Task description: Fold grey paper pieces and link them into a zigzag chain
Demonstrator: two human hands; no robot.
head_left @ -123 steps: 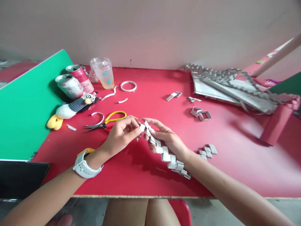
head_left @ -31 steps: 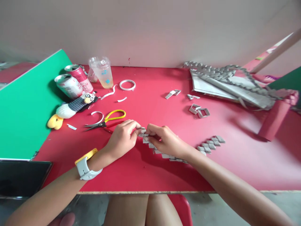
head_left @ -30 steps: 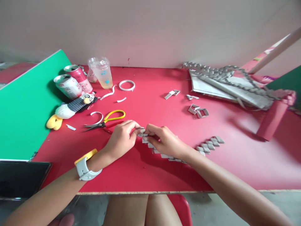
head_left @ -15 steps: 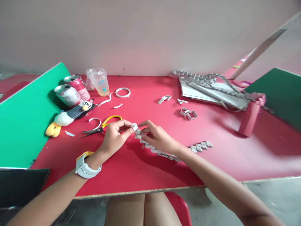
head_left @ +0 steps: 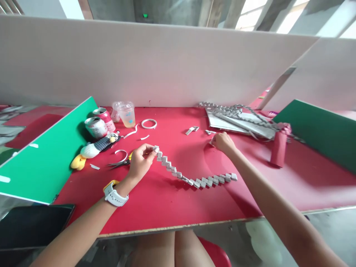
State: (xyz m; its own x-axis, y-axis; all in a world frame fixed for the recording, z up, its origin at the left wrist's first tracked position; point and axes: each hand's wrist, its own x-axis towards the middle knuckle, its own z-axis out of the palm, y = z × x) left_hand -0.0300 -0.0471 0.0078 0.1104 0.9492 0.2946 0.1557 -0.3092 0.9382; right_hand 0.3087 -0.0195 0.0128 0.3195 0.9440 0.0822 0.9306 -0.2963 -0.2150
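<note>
A zigzag chain of folded paper links (head_left: pixel 204 183) curves over the red table, its right end lying on the surface. My left hand (head_left: pixel 141 160) pinches the chain's upper left end between thumb and fingertips. Farther right, my right hand (head_left: pixel 224 143) reaches away from the chain, its fingers closed on a loose folded paper link (head_left: pixel 213 141), mostly covered by the fingers. Just beyond it lie another small folded strip (head_left: pixel 210 132) and a flat folded piece (head_left: pixel 191 130).
Scissors (head_left: pixel 121 163), a tape roll (head_left: pixel 149 124), paper scraps and a penguin-like plush toy (head_left: pixel 93 150) lie left. Cans (head_left: pixel 96 127) and a plastic cup (head_left: pixel 128 115) stand behind them. At right are a braided grey strand (head_left: pixel 222 109) on papers and a red cylinder (head_left: pixel 278 150).
My right hand has let go of the chain and moved right and away to the loose links. My left hand still holds the chain's end. The view has tilted up.
</note>
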